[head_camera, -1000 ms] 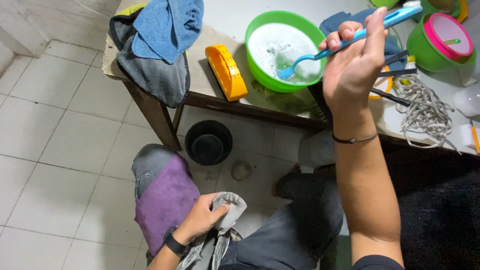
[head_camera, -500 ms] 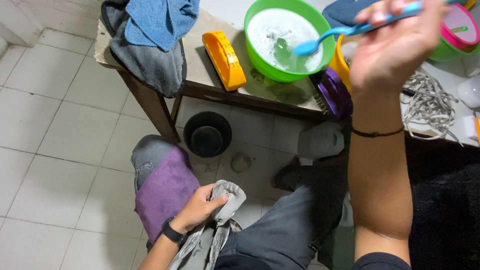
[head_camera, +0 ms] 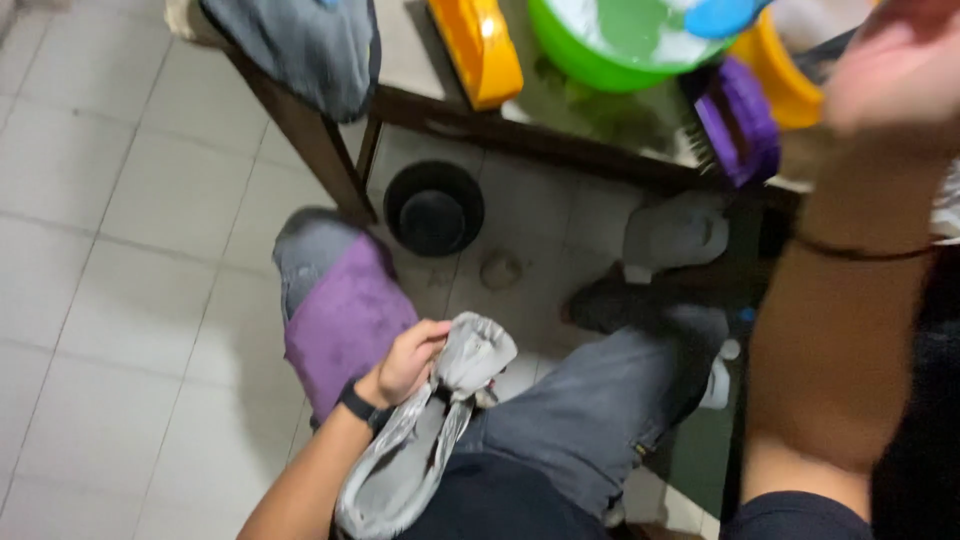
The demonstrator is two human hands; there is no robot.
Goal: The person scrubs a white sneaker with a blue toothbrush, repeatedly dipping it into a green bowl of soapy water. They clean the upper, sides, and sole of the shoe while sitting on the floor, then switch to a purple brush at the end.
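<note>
On the far left is a floor [head_camera: 90, 250] of pale tiles. Up at the top, a grey cloth [head_camera: 300, 45] hangs over the edge of the surface [head_camera: 410, 50], and a dark leg of the surface [head_camera: 310, 150] goes down to the floor.

A bit lower lies a soft purple and grey thing [head_camera: 340, 310] on the floor, just beside the person's knee. Next to it is the left hand [head_camera: 405, 362], with a black band on the wrist. This hand is closed around the top end of a grey shoe [head_camera: 430, 430]. The shoe rests on the person's lap, on the grey trousers [head_camera: 580, 420], and its open side faces up.

Above the left hand, under the surface, a black round pot [head_camera: 433, 208] stands on the floor. A small round lump [head_camera: 500, 270] lies near it.

On the surface sits an orange brush [head_camera: 480, 45], and just beside it a green bowl [head_camera: 620, 40] with white foam inside. A blue thing [head_camera: 720, 15] shows over the bowl's rim. To the right lies a purple brush [head_camera: 740, 125], touching a yellow tub [head_camera: 780, 80].

Under the surface is a white shoe [head_camera: 675, 235] on the floor.

On the far right is the right hand [head_camera: 900, 70], lifted high and close to the camera. It is very blurry, so I cannot tell if it is open or holding something. A thin black band goes around its wrist.
</note>
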